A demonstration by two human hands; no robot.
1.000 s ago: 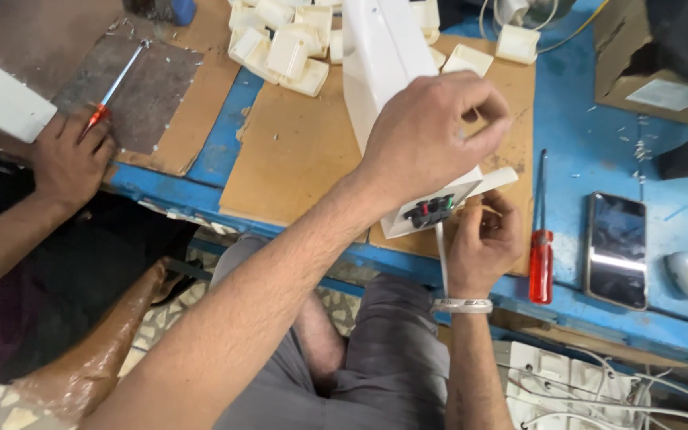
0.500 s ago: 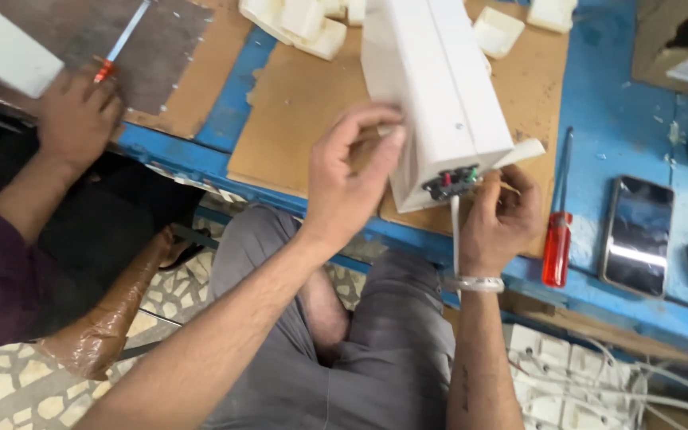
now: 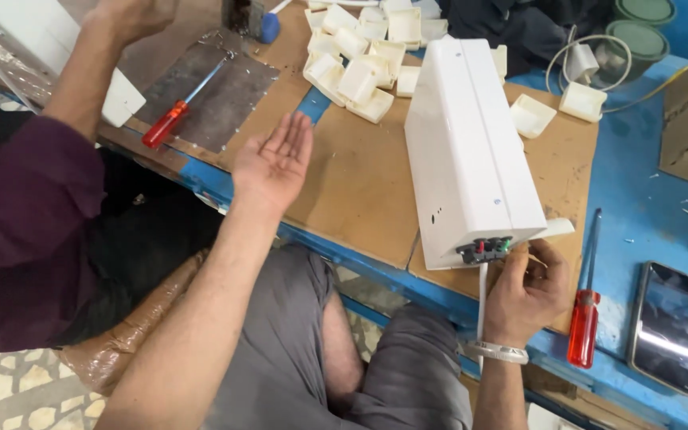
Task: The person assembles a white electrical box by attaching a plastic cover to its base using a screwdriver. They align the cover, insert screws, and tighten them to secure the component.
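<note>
Right hand (image 3: 527,291) is gripping the near end of the long white plastic casing (image 3: 471,151), fingers closing at its dark terminal block (image 3: 485,250). The casing is lying on the brown cardboard sheet (image 3: 352,183) atop the blue table (image 3: 646,199). Left hand (image 3: 274,163) is hovering open, palm up, holding nothing. Beyond, small white square plastic covers (image 3: 356,60) are lying heaped.

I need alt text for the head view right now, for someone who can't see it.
A long white casing lies on brown board on a blue bench; the right hand works at its near end by a small connector block, while the left hand hovers open, palm up. A red screwdriver and phone lie to the right.
</note>
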